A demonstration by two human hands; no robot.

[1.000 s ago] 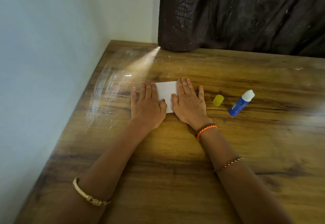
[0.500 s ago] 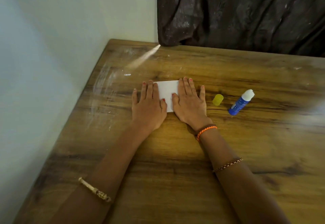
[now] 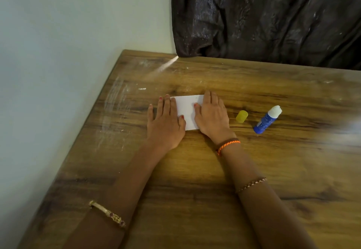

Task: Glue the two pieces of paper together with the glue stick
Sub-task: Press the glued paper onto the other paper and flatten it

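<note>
Head view, and honestly not much has moved over the last second: both hands sat flat on the paper (image 3: 188,111) back then and they sit flat on it now, the camera just tipped up a touch so more of the curtain (image 3: 263,18) shows. Left hand (image 3: 166,123) is spread open, fingers straight, pressing the paper's 9 o'clock edge with the thumb lying on the sheet. Right hand (image 3: 212,117) is the same deal on the 3 o'clock edge, open and flat, gripping nothing. Only a white strip shows between them, so I can't tell if that's one sheet or two stacked; my guess is the two pieces are already together and this is the press-down step. The glue stick (image 3: 267,119) lies on its side on the surface (image 3: 195,190) out at 3 o'clock from the hands, well apart from them, white glue end bare and pointing to about 1 o'clock. Its yellow cap (image 3: 241,116) sits off, between the right hand and the stick. Since the hands haven't gone anywhere, I'd say the gluing part is done and the bond is just being held. What's left looks like letting go and maybe capping the stick before it dries out.
</note>
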